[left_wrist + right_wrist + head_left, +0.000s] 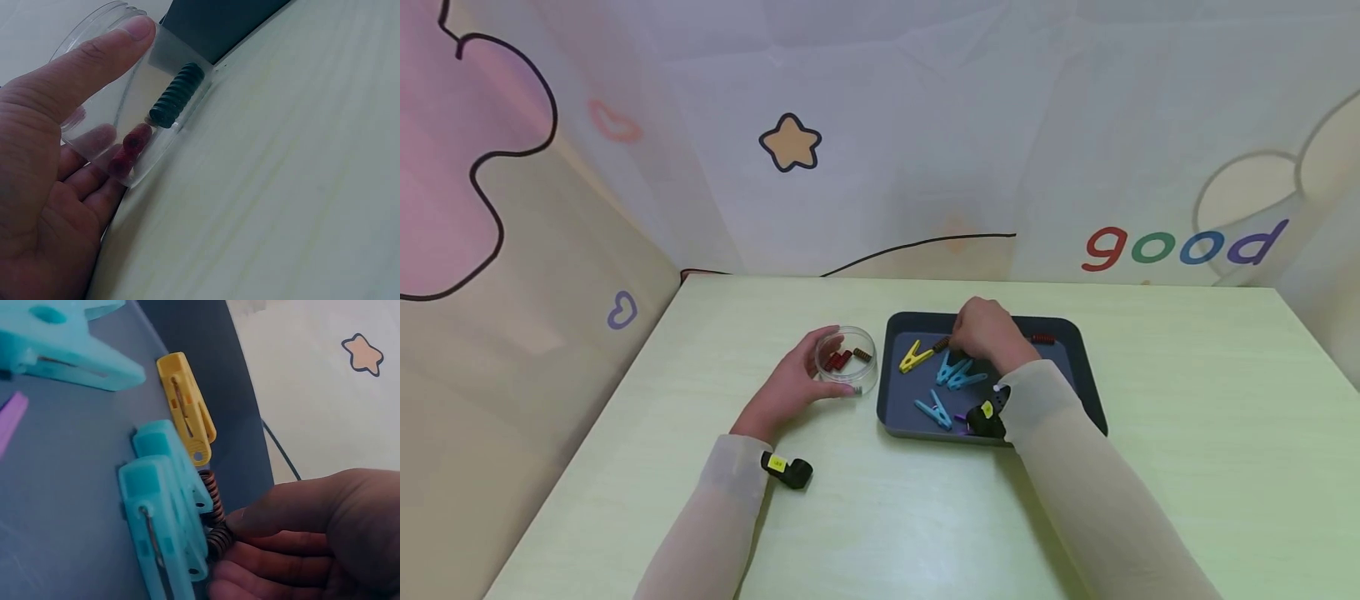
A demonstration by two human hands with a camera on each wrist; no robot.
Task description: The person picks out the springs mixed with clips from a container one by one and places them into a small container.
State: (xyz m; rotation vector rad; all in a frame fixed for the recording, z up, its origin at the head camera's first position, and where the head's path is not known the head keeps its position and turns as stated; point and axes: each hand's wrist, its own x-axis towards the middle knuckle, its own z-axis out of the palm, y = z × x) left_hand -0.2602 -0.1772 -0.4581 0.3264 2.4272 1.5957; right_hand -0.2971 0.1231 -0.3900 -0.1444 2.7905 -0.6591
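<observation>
My left hand [786, 390] grips a clear round plastic container [873, 343] by its side, thumb at the near side and fingers round the back. Inside lie red springs [134, 140] and a dark green-looking spring [177, 97]. Over the back of the grey tray [897, 408], my right hand [988, 331] pinches a dark spring [220, 540] between thumb and fingers. A copper-brown spring [211, 490] lies right by it. Two light-blue clothespins [156, 506] rest close beside those fingertips, with a yellow clothespin [916, 357] to their left.
Nearer the tray's front are another light-blue clothespin [934, 410] and a purple piece [961, 418], partly hidden by the right wrist camera [987, 419]. A reddish spring [1042, 339] lies at the tray's back right. A printed cloth [880, 167] stands behind the table [850, 533].
</observation>
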